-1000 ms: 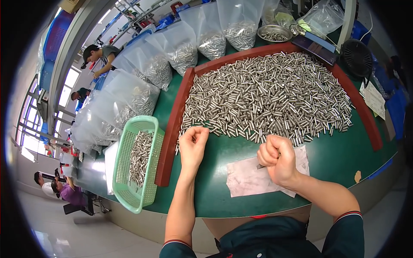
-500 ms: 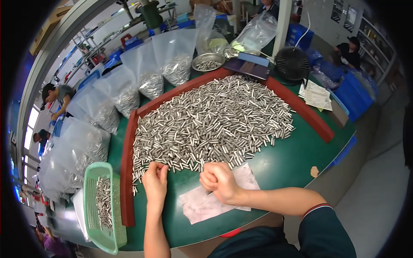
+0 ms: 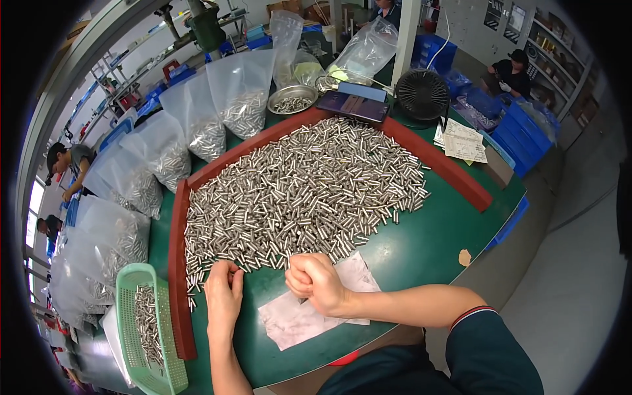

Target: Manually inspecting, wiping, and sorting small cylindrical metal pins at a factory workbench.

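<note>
A broad heap of small metal pins (image 3: 303, 191) covers the middle of the green table. At the heap's near left edge is my left hand (image 3: 224, 293), its thumb and fingertips pinched together; whatever lies between them is too small to make out. My right hand (image 3: 316, 283) makes a fist just past the near edge of the heap, above a stained white cloth (image 3: 276, 329). A small dark end shows beneath that fist, but the curled fingers hide what they hold.
Red rails (image 3: 179, 263) border the heap. A green basket (image 3: 125, 342) with pins stands at the left, beside several plastic bags (image 3: 240, 85) of pins. At the back are a metal bowl (image 3: 273, 105), a phone (image 3: 352, 105), a black fan (image 3: 421, 99) and papers (image 3: 464, 141). Other people work farther off.
The whole view has shifted, so the table and both hands appear farther left and slightly lower. Both hands keep nearly the same closed shape and place by the heap.
</note>
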Demonstrator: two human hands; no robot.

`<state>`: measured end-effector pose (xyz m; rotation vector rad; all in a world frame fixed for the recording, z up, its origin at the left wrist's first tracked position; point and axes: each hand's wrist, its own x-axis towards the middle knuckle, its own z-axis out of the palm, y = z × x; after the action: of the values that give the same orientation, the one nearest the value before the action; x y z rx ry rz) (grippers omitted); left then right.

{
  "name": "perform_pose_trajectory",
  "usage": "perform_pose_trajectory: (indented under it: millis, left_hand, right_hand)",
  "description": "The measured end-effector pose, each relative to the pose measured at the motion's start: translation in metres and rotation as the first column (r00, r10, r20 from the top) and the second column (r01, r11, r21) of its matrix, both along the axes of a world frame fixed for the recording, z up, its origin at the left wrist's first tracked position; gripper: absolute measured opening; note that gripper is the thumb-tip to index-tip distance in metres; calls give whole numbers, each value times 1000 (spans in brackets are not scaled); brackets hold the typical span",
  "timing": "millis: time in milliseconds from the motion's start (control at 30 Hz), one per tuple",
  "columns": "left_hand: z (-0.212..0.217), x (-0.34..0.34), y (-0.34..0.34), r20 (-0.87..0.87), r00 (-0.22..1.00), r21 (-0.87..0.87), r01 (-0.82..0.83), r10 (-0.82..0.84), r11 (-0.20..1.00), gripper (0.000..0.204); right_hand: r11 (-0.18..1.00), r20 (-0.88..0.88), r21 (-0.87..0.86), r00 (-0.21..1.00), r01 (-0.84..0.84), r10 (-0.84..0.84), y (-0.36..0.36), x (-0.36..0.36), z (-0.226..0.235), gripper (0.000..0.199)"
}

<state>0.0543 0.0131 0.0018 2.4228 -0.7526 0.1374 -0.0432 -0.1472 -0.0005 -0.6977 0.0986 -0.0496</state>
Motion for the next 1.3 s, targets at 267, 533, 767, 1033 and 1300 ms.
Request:
perform_pose_trajectory:
  millis: [267, 533, 767, 1033, 1300]
  left_hand:
    - [-5, 1, 1, -3, 1000, 0, 14, -14, 1000, 12]
    - [-8, -1, 6, 117, 987, 34, -118, 113, 992, 16]
    - [-12, -1, 0, 167, 979, 36, -125, 117, 992, 11]
    - [1, -9, 9, -403, 913, -440, -260, 70, 860, 3]
    - [-7, -10, 9, -693, 372, -708, -515, -618, 483, 13]
  right_hand:
    - [1000, 22, 6, 1000, 13, -13, 2, 1, -4, 35]
    - [1000, 24, -3, 1000, 12, -12, 0, 0, -4, 34]
    - [1000, 15, -22, 1000, 8, -8, -1, 1, -1, 34]
    - [1000, -8, 8, 1000, 22, -22, 5, 2, 1, 34]
    - [1000, -17, -23, 1000, 7, -7, -4, -1, 6, 32]
